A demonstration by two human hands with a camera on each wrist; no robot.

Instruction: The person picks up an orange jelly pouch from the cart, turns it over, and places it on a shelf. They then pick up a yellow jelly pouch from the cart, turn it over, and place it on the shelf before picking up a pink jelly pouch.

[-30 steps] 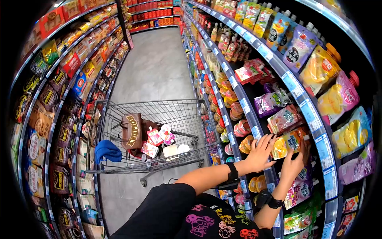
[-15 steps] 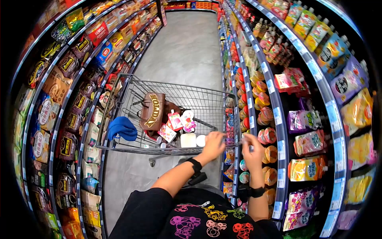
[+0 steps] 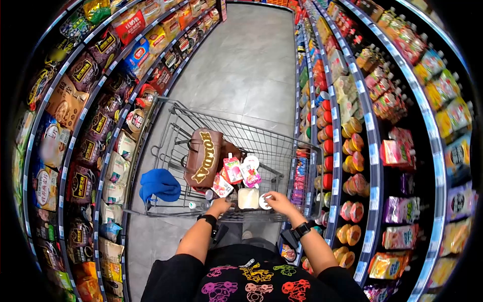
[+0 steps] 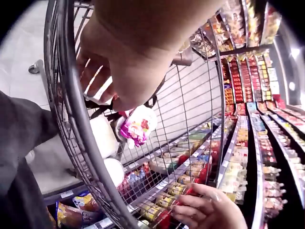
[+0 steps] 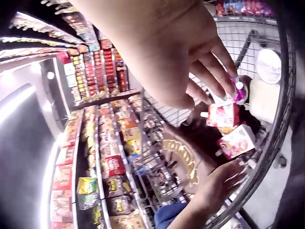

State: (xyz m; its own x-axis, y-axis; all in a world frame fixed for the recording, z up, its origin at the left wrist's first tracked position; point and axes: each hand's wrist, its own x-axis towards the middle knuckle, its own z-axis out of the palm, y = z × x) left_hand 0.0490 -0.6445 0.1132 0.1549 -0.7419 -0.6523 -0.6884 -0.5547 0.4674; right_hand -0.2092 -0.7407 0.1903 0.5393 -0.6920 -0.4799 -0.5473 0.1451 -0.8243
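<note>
My left hand [image 3: 220, 206] hovers over the near side of the shopping cart [image 3: 236, 117], fingers loosely bent and holding nothing. My right hand [image 3: 279, 203] is to its right over the same rim, beside a round white tub [image 3: 264, 201]. In the right wrist view, that right hand [image 5: 209, 62] has loose, extended fingers above the goods. Inside the cart are a rectangular pale tub [image 3: 248, 198], red-and-white packs [image 3: 232, 170], a pink-purple pouch [image 3: 251, 175] and a brown bag [image 3: 205, 157] with "HOLIDAY" lettering.
A blue cloth [image 3: 159, 185] hangs over the cart's left end. Shelves of bagged snacks [image 3: 83, 183] line the left side. Along the right, a shelf holds an orange pouch [image 3: 388, 265] and other pouches. Grey floor [image 3: 234, 60] runs ahead between them.
Both hands have left the orange pouch on the right shelf and moved left to the cart. The pouch stays on the shelf. The view has turned toward the cart.
</note>
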